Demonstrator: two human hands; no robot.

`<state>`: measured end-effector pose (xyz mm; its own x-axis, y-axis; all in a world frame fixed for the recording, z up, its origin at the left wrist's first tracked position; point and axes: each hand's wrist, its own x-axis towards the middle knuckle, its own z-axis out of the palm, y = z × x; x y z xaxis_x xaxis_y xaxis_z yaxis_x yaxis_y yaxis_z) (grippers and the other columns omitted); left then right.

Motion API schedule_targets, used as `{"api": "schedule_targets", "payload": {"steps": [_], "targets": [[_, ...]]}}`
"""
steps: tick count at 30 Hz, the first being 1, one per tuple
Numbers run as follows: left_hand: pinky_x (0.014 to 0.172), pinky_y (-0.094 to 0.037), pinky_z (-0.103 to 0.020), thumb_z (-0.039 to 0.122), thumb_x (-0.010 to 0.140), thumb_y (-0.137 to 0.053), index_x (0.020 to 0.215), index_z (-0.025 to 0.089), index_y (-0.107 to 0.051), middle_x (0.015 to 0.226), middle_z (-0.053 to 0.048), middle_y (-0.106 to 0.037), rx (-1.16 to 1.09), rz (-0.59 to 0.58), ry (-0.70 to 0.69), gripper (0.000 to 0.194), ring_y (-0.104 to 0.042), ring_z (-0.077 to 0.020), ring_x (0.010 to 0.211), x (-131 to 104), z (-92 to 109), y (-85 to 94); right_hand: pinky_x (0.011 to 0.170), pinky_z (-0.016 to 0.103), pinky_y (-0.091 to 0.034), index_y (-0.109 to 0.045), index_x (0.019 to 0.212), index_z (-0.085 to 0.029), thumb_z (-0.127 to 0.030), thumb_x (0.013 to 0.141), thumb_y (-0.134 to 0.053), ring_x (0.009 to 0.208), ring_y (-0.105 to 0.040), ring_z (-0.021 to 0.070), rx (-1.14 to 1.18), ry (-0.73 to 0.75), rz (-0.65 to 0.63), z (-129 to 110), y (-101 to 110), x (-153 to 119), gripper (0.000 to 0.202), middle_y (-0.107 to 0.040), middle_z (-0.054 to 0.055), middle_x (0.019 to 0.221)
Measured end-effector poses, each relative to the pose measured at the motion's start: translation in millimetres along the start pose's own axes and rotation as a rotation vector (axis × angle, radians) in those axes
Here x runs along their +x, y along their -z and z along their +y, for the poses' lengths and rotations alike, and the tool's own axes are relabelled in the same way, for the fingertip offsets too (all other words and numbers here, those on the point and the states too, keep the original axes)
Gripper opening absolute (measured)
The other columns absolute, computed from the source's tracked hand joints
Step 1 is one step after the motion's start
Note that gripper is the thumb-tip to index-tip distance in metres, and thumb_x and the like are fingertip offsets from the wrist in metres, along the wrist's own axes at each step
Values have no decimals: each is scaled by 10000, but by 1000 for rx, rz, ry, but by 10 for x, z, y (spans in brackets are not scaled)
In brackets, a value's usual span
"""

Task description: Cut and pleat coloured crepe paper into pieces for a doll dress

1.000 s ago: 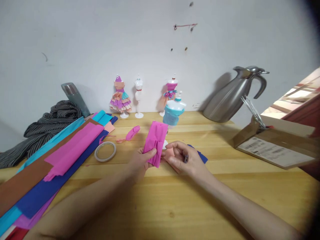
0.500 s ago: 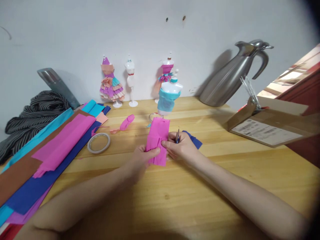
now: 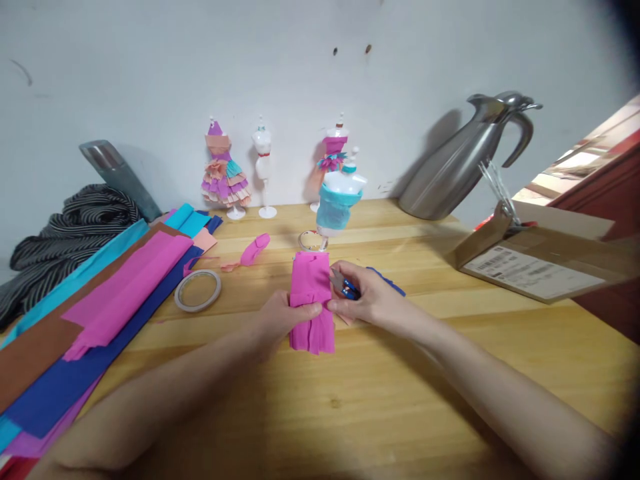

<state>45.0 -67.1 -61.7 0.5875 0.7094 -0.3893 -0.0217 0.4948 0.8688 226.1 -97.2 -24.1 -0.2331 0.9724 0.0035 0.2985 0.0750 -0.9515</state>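
A pleated piece of pink crepe paper is held upright above the table's middle. My left hand pinches its left side, thumb across the front. At its right edge, the thumb of my right hand touches the paper, and small blue-handled scissors are held in that hand. Just behind the paper stands a small mannequin wrapped in light blue. A dark blue paper piece lies behind my right hand, partly hidden by it. Under that hand a bit of peach paper shows.
Layered coloured paper sheets and a tape roll lie left. Three more mannequins, one in a ruffled dress, stand by the wall. A steel jug and a cardboard box are at right; a striped cloth is at left.
The pink paper has turned to face the camera more and sits slightly lower. The scissors in my right hand have swung from pointing up to pointing left toward the paper.
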Motion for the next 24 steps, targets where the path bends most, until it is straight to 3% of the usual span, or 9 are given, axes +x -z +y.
{"api": "schedule_targets", "payload": {"steps": [5, 10, 15, 18, 21, 24], "targets": [[752, -526, -384, 387, 571, -822, 767, 119, -700, 758, -95, -723, -14, -5, -24, 353, -678, -241, 743, -23, 87, 50, 506, 242, -334, -499, 783, -180, -424, 796, -604, 565, -398, 108, -125, 5, -172, -158, 353, -87, 267, -434, -25, 660], [738, -531, -371, 357, 566, -827, 762, 127, -687, 725, -75, -711, -36, -22, -62, 333, -678, -221, 719, -5, 112, 65, 578, 270, -395, -548, 830, -179, -451, 805, -595, 651, -453, 144, -196, 57, -156, -206, 502, -112, 277, -498, 10, 745], [745, -540, -387, 361, 583, -823, 755, 130, -694, 725, -75, -713, -46, -47, -57, 316, -687, -239, 743, 16, 73, 65, 517, 262, -324, -563, 745, -179, -558, 714, -664, 561, -407, 122, -85, 9, 1, -102, 329, -33, 394, -476, -9, 626], [743, -542, -379, 408, 586, -816, 773, 127, -707, 757, -96, -725, -1, -78, -20, 355, -689, -239, 749, 18, 39, 62, 467, 247, -272, -559, 711, -170, -608, 702, -650, 490, -376, 93, 61, -64, -24, -20, 139, 5, 448, -491, -21, 562], [725, -537, -357, 435, 588, -806, 781, 121, -717, 780, -109, -734, 86, -79, 21, 380, -688, -233, 738, 29, -7, 65, 421, 237, -183, -457, 567, -188, -580, 720, -654, 398, -284, 58, 157, -109, -65, 44, -15, 14, 465, -413, -57, 424], [703, -529, -345, 424, 584, -801, 772, 117, -717, 763, -96, -734, 163, -67, 28, 370, -686, -234, 726, 44, -44, 66, 403, 233, -144, -356, 505, -213, -535, 663, -726, 360, -251, 46, 239, -148, 29, 97, -93, 16, 516, -350, -85, 362]]}}
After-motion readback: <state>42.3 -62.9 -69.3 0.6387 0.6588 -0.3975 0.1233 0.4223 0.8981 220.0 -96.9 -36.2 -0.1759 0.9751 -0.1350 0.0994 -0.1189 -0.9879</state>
